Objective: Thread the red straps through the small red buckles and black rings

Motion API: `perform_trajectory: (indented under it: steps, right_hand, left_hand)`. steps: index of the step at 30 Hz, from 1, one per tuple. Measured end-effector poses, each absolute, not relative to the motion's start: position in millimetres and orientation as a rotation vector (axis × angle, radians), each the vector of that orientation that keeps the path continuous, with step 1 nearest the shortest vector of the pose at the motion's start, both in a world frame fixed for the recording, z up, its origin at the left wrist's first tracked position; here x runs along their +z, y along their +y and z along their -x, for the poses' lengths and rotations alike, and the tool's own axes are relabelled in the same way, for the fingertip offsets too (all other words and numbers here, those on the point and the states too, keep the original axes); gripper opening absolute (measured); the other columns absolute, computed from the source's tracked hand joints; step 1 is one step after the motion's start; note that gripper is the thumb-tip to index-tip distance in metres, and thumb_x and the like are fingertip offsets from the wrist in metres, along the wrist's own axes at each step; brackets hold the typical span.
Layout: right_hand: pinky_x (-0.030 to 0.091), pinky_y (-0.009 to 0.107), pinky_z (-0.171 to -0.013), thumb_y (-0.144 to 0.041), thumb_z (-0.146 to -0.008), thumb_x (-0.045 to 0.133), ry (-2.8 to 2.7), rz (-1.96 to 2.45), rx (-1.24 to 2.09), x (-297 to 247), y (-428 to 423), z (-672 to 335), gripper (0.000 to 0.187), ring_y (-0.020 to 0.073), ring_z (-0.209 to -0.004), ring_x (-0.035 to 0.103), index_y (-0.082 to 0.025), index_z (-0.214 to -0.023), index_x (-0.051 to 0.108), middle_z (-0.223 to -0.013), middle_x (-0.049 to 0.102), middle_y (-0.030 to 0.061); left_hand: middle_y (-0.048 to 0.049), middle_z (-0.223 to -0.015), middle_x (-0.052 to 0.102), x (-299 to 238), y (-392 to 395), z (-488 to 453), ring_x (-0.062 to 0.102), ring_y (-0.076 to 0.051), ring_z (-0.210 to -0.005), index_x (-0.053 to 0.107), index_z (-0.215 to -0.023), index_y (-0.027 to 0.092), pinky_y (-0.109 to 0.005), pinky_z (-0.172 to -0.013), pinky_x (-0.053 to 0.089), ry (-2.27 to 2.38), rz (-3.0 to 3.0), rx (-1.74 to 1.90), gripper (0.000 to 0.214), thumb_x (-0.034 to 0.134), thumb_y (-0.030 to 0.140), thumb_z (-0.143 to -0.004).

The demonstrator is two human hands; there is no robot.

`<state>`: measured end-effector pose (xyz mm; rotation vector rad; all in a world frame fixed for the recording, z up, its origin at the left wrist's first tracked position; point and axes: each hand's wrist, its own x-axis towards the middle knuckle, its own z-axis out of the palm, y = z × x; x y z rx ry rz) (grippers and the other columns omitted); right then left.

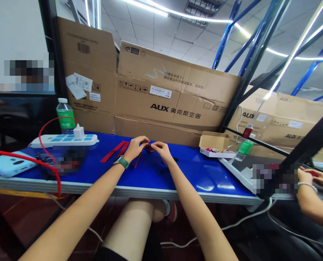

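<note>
My left hand [136, 148], with a green-strapped watch [121, 162] on its wrist, is closed in a pinch above the blue tabletop. Close beside it, my right hand [161, 150] pinches too, and the fingertips of both nearly meet. Between them is a small red-and-black piece [150, 148], too small and covered to name. A narrow red ribbon [137, 160] hangs or lies just below my left fingers; whether it joins the held piece is hidden. Left of my left hand, flat red ribbon strips [114, 151] lie on the table.
A white power strip [66, 140] with a plugged charger, a green-labelled bottle [65, 116] and a light-blue device [11, 164] stand left. A red cable [58, 177] crosses there. An open small carton [214, 153] sits right. Cardboard panels [161, 101] rise behind. Another person's hands [306, 177] are far right.
</note>
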<state>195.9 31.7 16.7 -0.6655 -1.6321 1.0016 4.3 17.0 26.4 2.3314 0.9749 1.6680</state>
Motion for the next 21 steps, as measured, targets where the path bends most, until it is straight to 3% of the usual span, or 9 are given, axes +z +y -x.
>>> perform_trajectory:
  steps: [6, 14, 21]
  right_hand:
    - [0.056, 0.031, -0.071, -0.049, -0.068, 0.084, -1.524, 0.654, 1.052, 13.2, 33.9, -195.6, 0.036, 0.0180, -0.068, 0.067, -0.016, -0.082, 0.076, -0.076, 0.074, 0.0050]
    - [0.057, 0.033, -0.079, -0.046, -0.060, 0.088, -1.360, 0.627, 1.133, 15.3, 30.8, -196.1, 0.042, 0.0194, -0.076, 0.071, -0.016, -0.086, 0.073, -0.082, 0.076, 0.0056]
    - [0.058, 0.030, -0.073, -0.040, -0.056, 0.092, -1.319, 0.631, 1.274, 18.0, 26.2, -193.3, 0.048, 0.0150, -0.070, 0.070, -0.019, -0.084, 0.059, -0.080, 0.072, 0.0005]
  left_hand:
    - [-0.0049, -0.086, 0.078, 25.2, 14.9, -7.3, 0.073, -0.021, -0.079, 0.076, -0.086, 0.018, -0.030, -0.077, 0.057, 1.032, -2.146, 1.677, 0.015, 0.066, 0.030, -0.085]
    - [-0.0086, -0.103, 0.078, 20.7, 22.5, -10.1, 0.073, -0.026, -0.095, 0.079, -0.102, 0.017, -0.037, -0.089, 0.058, 0.877, -2.075, 1.599, 0.027, 0.068, 0.036, -0.086]
    - [-0.0052, -0.088, 0.078, 22.6, 18.6, -10.7, 0.073, -0.022, -0.083, 0.075, -0.089, 0.019, -0.032, -0.079, 0.057, 0.937, -2.078, 1.650, 0.016, 0.064, 0.029, -0.086]
